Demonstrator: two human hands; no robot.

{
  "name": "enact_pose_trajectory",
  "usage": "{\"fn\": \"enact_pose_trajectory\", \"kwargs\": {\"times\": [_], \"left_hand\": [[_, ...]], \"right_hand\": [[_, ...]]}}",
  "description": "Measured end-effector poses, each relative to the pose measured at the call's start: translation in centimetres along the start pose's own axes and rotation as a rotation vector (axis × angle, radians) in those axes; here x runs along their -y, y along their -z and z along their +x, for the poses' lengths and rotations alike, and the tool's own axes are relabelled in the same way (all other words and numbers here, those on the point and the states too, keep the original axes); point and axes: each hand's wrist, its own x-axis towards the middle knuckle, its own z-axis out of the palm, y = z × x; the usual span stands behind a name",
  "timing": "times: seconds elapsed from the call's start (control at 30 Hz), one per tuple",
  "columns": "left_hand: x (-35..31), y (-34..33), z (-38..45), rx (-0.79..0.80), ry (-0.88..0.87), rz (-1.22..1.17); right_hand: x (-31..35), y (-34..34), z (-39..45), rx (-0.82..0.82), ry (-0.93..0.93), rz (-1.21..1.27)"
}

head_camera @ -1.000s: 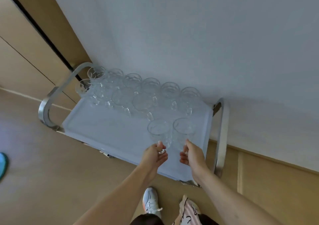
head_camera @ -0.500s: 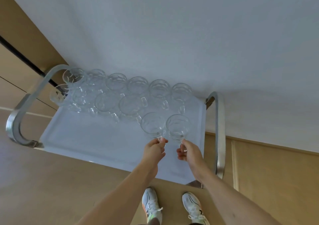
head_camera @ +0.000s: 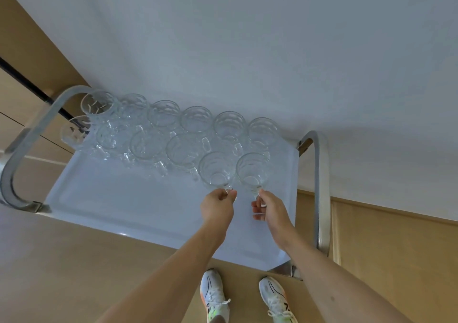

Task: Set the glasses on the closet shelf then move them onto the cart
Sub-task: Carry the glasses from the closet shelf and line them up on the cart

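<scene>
A white cart tray (head_camera: 119, 206) with metal end handles stands against a white wall. Several clear glass mugs stand on it in two rows along the far edge. My left hand (head_camera: 218, 205) pinches the handle of one glass mug (head_camera: 215, 171) at the right end of the nearer row. My right hand (head_camera: 269, 207) pinches the handle of the glass mug (head_camera: 251, 169) beside it. Both mugs stand upright on the tray, close together. The closet shelf is out of view.
The cart's right metal handle (head_camera: 321, 189) rises just right of my right hand; the left handle (head_camera: 27, 144) curves at the far left. Wooden floor surrounds the cart. My white shoes (head_camera: 215, 295) are below the tray's near edge.
Both hands have carried their mugs forward and a little right until they stand in the nearer row. The camera has tilted, showing more of the tray and both shoes.
</scene>
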Motion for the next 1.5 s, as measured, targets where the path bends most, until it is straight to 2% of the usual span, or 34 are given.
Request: {"fn": "enact_pose_trajectory", "kwargs": {"times": [0.57,0.8,1.03,1.17,1.5], "left_hand": [[-1.6,-0.1,2.0,0.053,-0.084,0.065],[-1.7,1.2,1.7,0.171,-0.108,0.087],[-5.1,4.2,0.0,-0.003,-0.22,0.396],[-9.0,5.6,-2.3,-0.075,-0.373,0.512],[-19.5,3.9,-8.1,-0.069,-0.885,0.705]], "right_hand": [[0.1,-1.1,1.0,-0.119,0.074,-0.151],[0.5,-1.1,0.7,-0.17,0.072,-0.2],[3.6,-0.3,-1.4,-0.146,0.045,-0.194],[7.4,0.5,-3.1,-0.173,0.121,-0.227],[17.6,5.9,-9.1,-0.329,0.451,-0.447]]}}
